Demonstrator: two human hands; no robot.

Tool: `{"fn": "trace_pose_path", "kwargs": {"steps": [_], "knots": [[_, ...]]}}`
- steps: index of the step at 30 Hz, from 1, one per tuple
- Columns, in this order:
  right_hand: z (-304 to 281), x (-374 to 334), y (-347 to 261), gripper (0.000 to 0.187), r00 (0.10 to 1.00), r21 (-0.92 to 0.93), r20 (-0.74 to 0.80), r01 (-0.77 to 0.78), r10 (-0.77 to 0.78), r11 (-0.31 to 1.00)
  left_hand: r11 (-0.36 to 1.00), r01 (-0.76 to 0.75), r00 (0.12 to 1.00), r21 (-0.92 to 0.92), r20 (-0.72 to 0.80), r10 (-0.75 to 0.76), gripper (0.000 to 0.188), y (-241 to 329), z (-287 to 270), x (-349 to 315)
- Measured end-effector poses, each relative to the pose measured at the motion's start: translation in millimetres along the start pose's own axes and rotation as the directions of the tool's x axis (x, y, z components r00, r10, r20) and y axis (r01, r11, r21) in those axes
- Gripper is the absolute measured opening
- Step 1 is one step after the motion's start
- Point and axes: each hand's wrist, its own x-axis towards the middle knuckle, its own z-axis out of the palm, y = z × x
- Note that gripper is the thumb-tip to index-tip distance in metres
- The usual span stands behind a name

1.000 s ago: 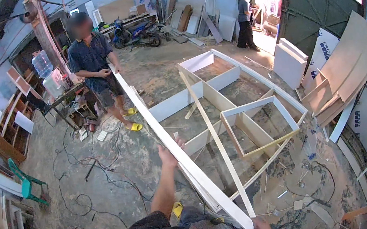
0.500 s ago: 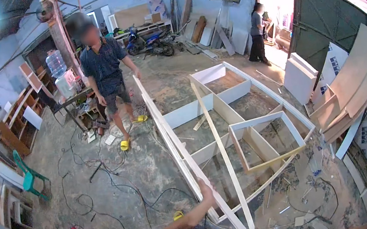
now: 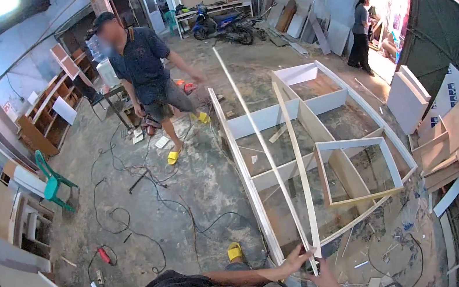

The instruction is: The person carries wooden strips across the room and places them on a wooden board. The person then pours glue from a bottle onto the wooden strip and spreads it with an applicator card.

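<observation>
So the long thin strip is slanting over the left part of the big wooden frame, far end poking out past the frame's far side. Left hand has a grip on it right by the frame's near edge. Right hand is curled around the near end of the strip, but honestly can't tell if it's properly clenched or just loosely on it. There's a second pale strip running across the frame, just right of the first one. A smaller rectangular frame sits on the big frame's near right part. Co-worker in a dark shirt and yellow sandals is left of the big frame, one arm out toward it. Green chair is well off to its left, and there's a motorbike beyond its far side.
</observation>
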Motion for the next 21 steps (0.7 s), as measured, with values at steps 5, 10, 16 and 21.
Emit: {"fn": "trace_pose_path", "kwargs": {"steps": [5,10,16,21], "knots": [[27.1,-30.7,-17.3,0.039,0.945,0.128,-0.302,0.17,-0.125,0.977,0.819,-0.41,0.911,0.401,0.228,0.344,0.076,-26.2,-28.1,8.2],[33.1,-61.4,10.3,0.058,0.971,0.074,-0.238,-0.001,0.019,0.997,0.97,-0.224,0.962,0.091,0.177,0.206,0.092,1.7,-29.7,48.7],[8.5,-54.1,34.0,0.038,0.996,0.09,-0.091,0.032,-0.024,0.995,0.959,0.08,0.995,-0.272,-0.028,-0.091,0.044,-25.6,25.9,63.0],[-32.8,-20.3,114.3,0.047,0.996,0.325,0.046,-0.082,0.07,0.942,0.925,0.051,0.992,-0.376,-0.091,-0.092,0.019,-57.5,80.9,118.1]]}}
